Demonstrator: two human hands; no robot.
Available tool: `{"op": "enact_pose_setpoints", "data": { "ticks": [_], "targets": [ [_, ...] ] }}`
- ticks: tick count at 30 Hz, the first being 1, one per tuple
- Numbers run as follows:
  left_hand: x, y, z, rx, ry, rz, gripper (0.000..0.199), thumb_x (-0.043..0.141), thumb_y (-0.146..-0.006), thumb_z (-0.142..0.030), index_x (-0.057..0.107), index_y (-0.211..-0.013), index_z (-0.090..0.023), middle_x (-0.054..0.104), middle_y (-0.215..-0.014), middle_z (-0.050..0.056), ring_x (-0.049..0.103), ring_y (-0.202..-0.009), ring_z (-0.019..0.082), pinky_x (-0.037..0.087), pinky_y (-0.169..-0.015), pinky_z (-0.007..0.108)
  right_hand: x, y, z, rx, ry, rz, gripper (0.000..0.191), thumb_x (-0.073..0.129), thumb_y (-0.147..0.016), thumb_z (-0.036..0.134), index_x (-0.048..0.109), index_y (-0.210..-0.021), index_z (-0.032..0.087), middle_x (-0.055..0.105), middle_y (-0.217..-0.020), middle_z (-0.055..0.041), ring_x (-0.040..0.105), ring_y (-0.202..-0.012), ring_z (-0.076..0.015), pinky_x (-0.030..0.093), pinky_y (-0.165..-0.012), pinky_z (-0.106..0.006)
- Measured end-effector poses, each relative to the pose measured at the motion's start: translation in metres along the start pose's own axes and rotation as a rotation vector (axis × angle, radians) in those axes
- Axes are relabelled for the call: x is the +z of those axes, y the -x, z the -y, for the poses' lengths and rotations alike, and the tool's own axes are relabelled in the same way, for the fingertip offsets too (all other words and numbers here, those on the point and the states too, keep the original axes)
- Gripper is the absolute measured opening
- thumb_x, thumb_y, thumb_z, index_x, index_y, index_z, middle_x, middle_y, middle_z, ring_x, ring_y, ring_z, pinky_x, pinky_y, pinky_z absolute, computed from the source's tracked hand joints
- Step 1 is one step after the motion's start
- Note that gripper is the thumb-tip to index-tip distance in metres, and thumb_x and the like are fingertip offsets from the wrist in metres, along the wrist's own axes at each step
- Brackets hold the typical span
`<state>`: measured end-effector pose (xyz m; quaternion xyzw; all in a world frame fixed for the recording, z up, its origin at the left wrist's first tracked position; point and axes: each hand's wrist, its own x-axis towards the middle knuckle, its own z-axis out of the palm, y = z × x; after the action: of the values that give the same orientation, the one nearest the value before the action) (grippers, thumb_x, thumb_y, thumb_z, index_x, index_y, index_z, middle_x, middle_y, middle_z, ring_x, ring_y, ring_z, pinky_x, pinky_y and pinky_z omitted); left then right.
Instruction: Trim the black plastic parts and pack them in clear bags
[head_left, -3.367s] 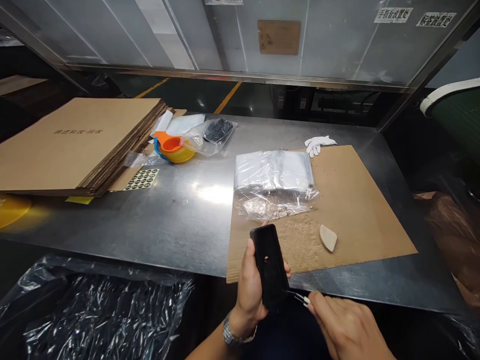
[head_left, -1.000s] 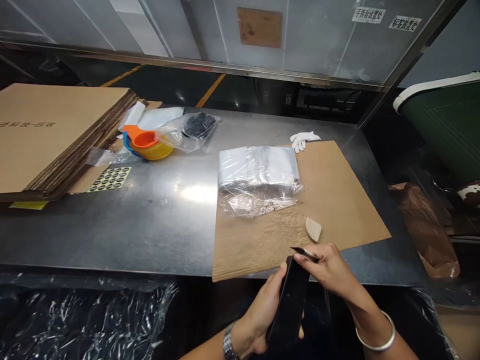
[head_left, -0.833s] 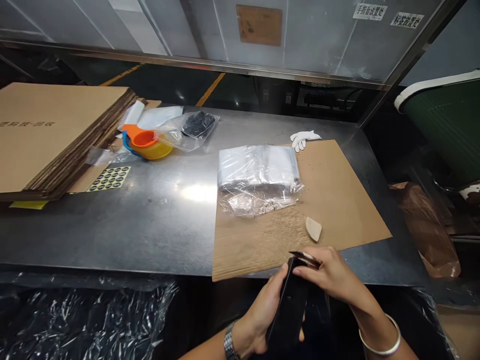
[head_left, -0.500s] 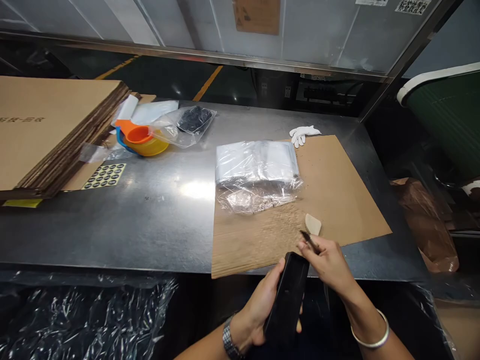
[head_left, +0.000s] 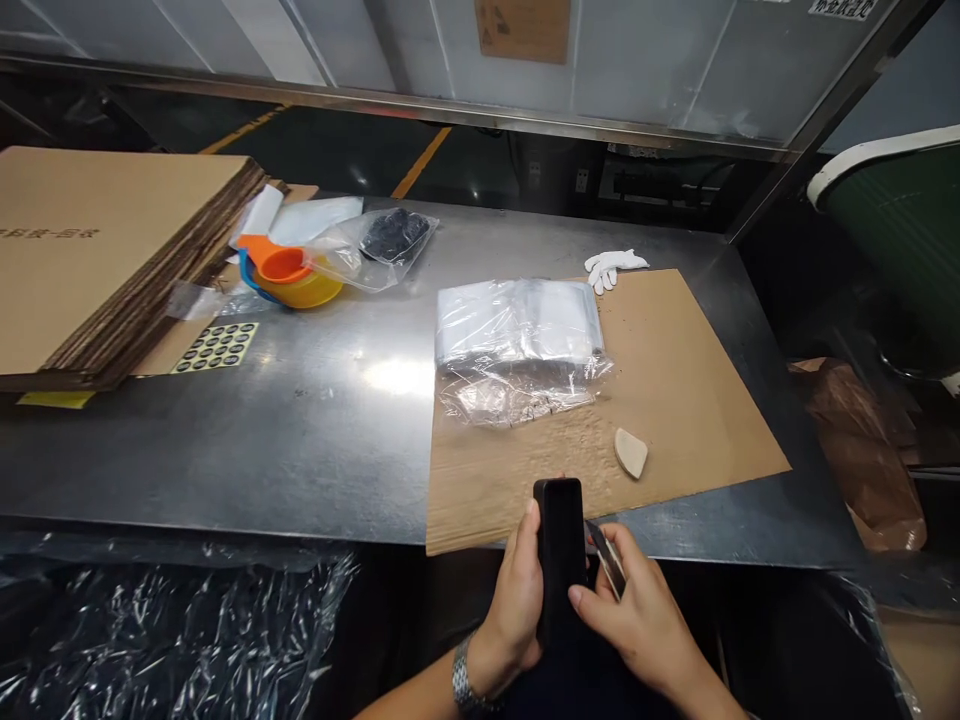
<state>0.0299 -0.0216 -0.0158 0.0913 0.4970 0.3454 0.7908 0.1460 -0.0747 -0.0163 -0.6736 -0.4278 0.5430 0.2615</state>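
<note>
My left hand [head_left: 517, 590] is wrapped round a long black open-topped case [head_left: 561, 550], held up at the table's front edge with its hollow side facing me. Against the right side of the case is my right hand [head_left: 634, 605], its thumb at the rim. Its fingers grip a slim dark tool [head_left: 609, 565] with a pale edge, perhaps a small knife; its exact kind is unclear. Beyond the hands, a beige wedge-shaped block [head_left: 631, 453] lies on a cardboard sheet [head_left: 697, 390], close to its front edge.
A stack of clear plastic bags [head_left: 521, 325] rests on the cardboard, beside a white glove [head_left: 615, 268]. To the left on the metal table [head_left: 337, 430] are nested coloured scoops [head_left: 300, 280], a bag with black pieces [head_left: 394, 237], a sticker sheet [head_left: 217, 347] and stacked cardboard [head_left: 127, 250].
The black case has tilted more upright and moved slightly left and up. My right hand has come down and back with the tool, from near the beige block to the case's side.
</note>
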Motion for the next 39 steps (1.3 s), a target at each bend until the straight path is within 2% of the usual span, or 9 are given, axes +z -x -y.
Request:
{"op": "enact_pose_setpoints", "data": {
  "ticks": [2, 6, 12, 17, 23, 26, 30, 36, 39],
  "targets": [
    [0.000, 0.003, 0.002, -0.011, -0.031, 0.030, 0.041, 0.052, -0.079, -0.050, 0.064, -0.095, -0.014, 0.067, -0.073, 0.005, 0.062, -0.062, 0.016, 0.047, -0.056, 0.025, -0.006, -0.011, 0.000, -0.021, -0.056, -0.050, 0.031, 0.060, -0.073, 0.028, 0.045, -0.099, 0.019, 0.040, -0.054, 0.0103, 0.041, -0.049, -0.0088, 0.034, -0.050, -0.022],
    [-0.003, 0.003, 0.008, -0.265, -0.132, 0.094, 0.049, 0.046, -0.079, -0.056, 0.064, -0.086, -0.011, 0.064, -0.061, 0.006, 0.056, -0.045, 0.014, 0.042, -0.042, 0.023, -0.020, -0.034, 0.000, -0.073, -0.162, -0.160, 0.027, 0.059, -0.075, 0.033, 0.050, -0.096, 0.017, 0.043, -0.054, 0.0089, 0.044, -0.050, -0.0091, 0.035, -0.052, -0.022],
    [-0.010, 0.000, 0.005, -0.473, -0.052, 0.218, 0.061, 0.037, -0.081, -0.061, 0.063, -0.069, -0.008, 0.058, -0.054, 0.006, 0.053, -0.042, 0.011, 0.043, -0.042, 0.020, -0.035, -0.048, 0.004, -0.092, -0.222, -0.081, 0.032, 0.056, -0.078, 0.045, 0.051, -0.066, 0.016, 0.044, -0.046, 0.0063, 0.035, -0.042, -0.0060, 0.026, -0.043, -0.020],
    [-0.010, 0.000, -0.003, -0.474, -0.015, 0.229, 0.057, 0.038, -0.082, -0.058, 0.064, -0.071, -0.009, 0.059, -0.056, 0.006, 0.054, -0.044, 0.012, 0.044, -0.042, 0.022, -0.043, -0.042, 0.004, -0.082, -0.254, -0.129, 0.036, 0.055, -0.079, 0.048, 0.049, -0.064, 0.017, 0.040, -0.043, 0.0077, 0.030, -0.040, -0.0053, 0.023, -0.042, -0.020],
    [-0.015, -0.008, -0.001, -0.489, 0.018, 0.214, 0.058, 0.038, -0.081, -0.059, 0.064, -0.074, -0.008, 0.061, -0.057, 0.007, 0.056, -0.046, 0.013, 0.045, -0.046, 0.023, -0.037, -0.034, 0.002, -0.082, -0.251, -0.146, 0.039, 0.055, -0.080, 0.049, 0.048, -0.059, 0.017, 0.039, -0.043, 0.0071, 0.033, -0.042, -0.0057, 0.027, -0.045, -0.021],
    [-0.019, -0.011, 0.002, -0.506, 0.029, 0.196, 0.060, 0.038, -0.080, -0.062, 0.065, -0.075, -0.007, 0.062, -0.058, 0.008, 0.057, -0.046, 0.014, 0.045, -0.046, 0.023, -0.034, -0.036, 0.002, -0.064, -0.254, -0.150, 0.035, 0.056, -0.079, 0.050, 0.055, -0.075, 0.015, 0.040, -0.044, 0.0080, 0.034, -0.043, -0.0060, 0.027, -0.045, -0.021],
    [-0.020, -0.012, 0.003, -0.533, 0.016, 0.199, 0.063, 0.039, -0.078, -0.064, 0.065, -0.074, -0.006, 0.062, -0.058, 0.008, 0.057, -0.047, 0.014, 0.045, -0.044, 0.022, -0.032, -0.042, 0.003, -0.006, -0.305, -0.072, 0.047, 0.056, -0.078, 0.053, 0.056, -0.102, 0.012, 0.040, -0.044, 0.0093, 0.032, -0.040, -0.0055, 0.022, -0.041, -0.019],
    [-0.019, -0.011, 0.002, -0.586, -0.041, 0.249, 0.065, 0.040, -0.078, -0.064, 0.066, -0.080, -0.004, 0.062, -0.062, 0.008, 0.057, -0.046, 0.013, 0.045, -0.041, 0.021, -0.032, -0.046, 0.001, 0.006, -0.362, 0.105, 0.044, 0.054, -0.078, 0.056, 0.058, -0.069, 0.013, 0.039, -0.039, 0.0077, 0.027, -0.036, -0.0030, 0.015, -0.038, -0.018],
    [-0.019, -0.011, 0.000, -0.576, -0.054, 0.258, 0.063, 0.039, -0.081, -0.060, 0.066, -0.083, -0.003, 0.063, -0.064, 0.008, 0.058, -0.046, 0.012, 0.046, -0.041, 0.021, -0.033, -0.043, 0.001, -0.002, -0.366, 0.106, 0.042, 0.057, -0.076, 0.055, 0.059, -0.073, 0.013, 0.040, -0.039, 0.0079, 0.028, -0.037, -0.0029, 0.016, -0.038, -0.018]
  ]
}}
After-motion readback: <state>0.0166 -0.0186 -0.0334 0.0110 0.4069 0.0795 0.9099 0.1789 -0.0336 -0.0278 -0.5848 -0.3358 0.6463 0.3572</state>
